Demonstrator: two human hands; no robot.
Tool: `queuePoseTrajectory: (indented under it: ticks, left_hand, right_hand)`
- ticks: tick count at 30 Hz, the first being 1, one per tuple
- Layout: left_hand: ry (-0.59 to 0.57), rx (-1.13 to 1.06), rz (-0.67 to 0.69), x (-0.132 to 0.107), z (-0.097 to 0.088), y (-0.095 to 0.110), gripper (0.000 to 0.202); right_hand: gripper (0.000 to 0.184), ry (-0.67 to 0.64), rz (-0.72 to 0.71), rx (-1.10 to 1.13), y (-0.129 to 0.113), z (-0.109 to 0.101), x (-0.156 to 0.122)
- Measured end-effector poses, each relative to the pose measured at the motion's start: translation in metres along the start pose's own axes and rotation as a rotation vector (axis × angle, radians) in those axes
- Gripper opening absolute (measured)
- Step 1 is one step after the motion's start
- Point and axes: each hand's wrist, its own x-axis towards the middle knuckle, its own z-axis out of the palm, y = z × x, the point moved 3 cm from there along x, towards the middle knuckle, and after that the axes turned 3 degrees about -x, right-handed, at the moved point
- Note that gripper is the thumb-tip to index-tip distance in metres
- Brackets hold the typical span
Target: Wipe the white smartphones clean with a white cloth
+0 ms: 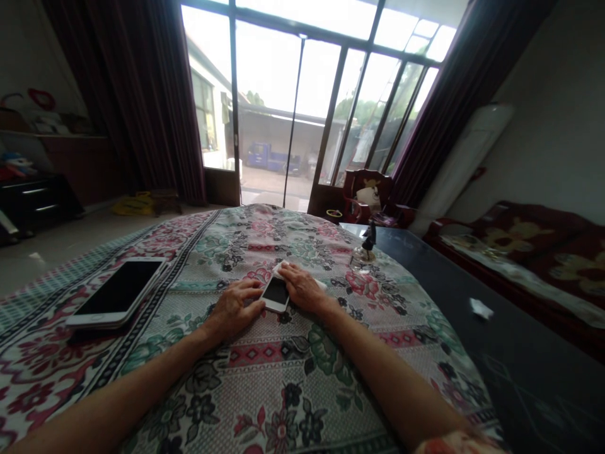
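A white smartphone [274, 295] with a dark screen lies face up on the patterned tablecloth in front of me. My left hand [236, 308] holds its left side, with the thumb at the near corner and the fingers along the edge. Over its right and far part lies my right hand [305, 289], with a white tissue or cloth [322, 285] under the fingers. The tissue shows at the far end of the phone and beside the hand. How tightly the right fingers grip it is partly hidden.
To the left lies a larger white device with a black screen [120, 290], seemingly stacked on another. A clear bottle with a black top [366, 252] stands at the right. Crumpled white paper [481, 309] rests on the dark surface [454, 284]. Beyond are glass doors and wooden seats.
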Motion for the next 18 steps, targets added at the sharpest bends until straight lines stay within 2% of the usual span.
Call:
queuePoseTrajectory:
  ticks: [5, 10, 18]
  left_hand:
    - [-0.007, -0.018, 0.02, 0.001, 0.0, -0.001, 0.026]
    - [-0.021, -0.052, 0.04, 0.002, 0.001, -0.002, 0.024]
    - [-0.01, -0.059, -0.036, 0.002, 0.001, -0.004, 0.025]
  right_hand:
    - [0.039, -0.021, 0.062, -0.02, -0.01, 0.001, -0.002]
    - [0.038, -0.043, 0.064, -0.041, -0.027, 0.001, -0.008]
    - [0.038, 0.008, 0.083, -0.024, -0.052, 0.005, -0.027]
